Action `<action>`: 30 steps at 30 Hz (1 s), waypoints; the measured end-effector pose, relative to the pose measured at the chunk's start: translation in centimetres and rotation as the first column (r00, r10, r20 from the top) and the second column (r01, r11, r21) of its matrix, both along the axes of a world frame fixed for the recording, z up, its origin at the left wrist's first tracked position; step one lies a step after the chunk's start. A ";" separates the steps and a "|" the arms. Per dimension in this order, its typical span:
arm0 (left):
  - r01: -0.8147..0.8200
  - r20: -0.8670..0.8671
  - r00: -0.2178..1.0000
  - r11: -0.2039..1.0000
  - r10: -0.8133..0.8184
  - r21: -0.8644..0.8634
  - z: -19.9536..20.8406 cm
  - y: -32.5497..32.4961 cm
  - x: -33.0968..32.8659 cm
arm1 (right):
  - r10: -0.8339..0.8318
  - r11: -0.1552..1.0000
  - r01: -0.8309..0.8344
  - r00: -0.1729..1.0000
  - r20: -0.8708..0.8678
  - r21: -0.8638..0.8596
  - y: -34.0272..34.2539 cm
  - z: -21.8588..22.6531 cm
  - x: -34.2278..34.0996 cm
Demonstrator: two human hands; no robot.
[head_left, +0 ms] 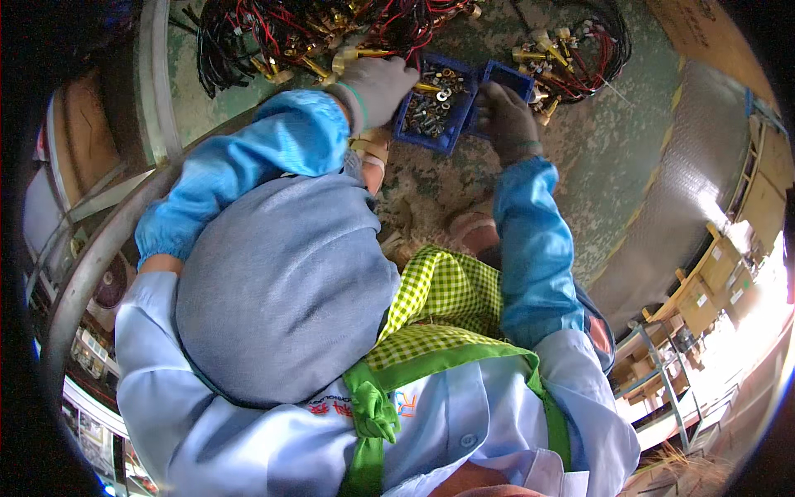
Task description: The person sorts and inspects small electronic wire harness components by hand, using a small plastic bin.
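My left hand (379, 89), in a light grey glove with a green-edged cuff, is closed around a brass fitting (427, 86) whose narrow end sticks out to the right. That end hangs over a blue parts bin (452, 146) with nuts and washers (429, 114) in it. My right hand (507, 120), in a darker grey glove, is at the near edge of a smaller blue bin (515, 80) to the right. Its fingers are curled down; whatever they hold, if anything, is hidden. Blue sleeve covers wrap both forearms.
Brass fittings with red and black wires (273, 37) are heaped at the far left, beyond my left hand. A second wired pile (571, 58) lies right of the bins. A curved metal bar (91, 257) runs along the left. Cardboard boxes (716, 273) stand at the right.
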State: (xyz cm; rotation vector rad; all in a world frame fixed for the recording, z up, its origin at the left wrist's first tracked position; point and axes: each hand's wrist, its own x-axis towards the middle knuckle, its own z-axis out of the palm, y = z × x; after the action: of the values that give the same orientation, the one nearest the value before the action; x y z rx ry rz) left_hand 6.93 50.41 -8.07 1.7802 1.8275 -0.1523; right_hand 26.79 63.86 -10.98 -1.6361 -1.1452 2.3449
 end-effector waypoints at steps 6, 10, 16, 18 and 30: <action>-0.322 0.148 0.939 0.945 0.310 0.062 2.2 -1.3 -7.2 | 0.253 0.830 -0.413 0.878 0.407 0.375 3.9 -1.6 4.6; -0.456 -0.053 0.886 0.887 0.460 0.076 -4.4 -4.5 -12.8 | 0.374 0.364 -0.814 0.573 0.729 0.453 4.3 -2.6 3.7; -0.461 -0.292 0.848 0.887 0.442 0.006 -2.5 -3.1 -10.3 | 0.339 0.200 -0.816 0.578 0.743 0.543 6.7 0.1 -3.5; -0.443 -0.351 0.835 0.896 0.424 0.028 -1.3 -2.4 -9.2 | 0.352 0.147 -0.792 0.601 0.717 0.592 8.9 -3.9 -6.1; -0.430 0.693 0.615 0.897 0.377 -0.105 -0.8 3.6 -0.3 | 0.312 0.820 -0.381 0.923 0.224 0.428 13.9 -20.8 -6.3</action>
State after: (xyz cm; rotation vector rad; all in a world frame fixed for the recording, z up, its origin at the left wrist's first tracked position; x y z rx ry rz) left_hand 6.64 54.06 -8.90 1.1497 1.5860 0.6981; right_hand 20.48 77.81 -31.77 -1.5318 -2.0034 1.9041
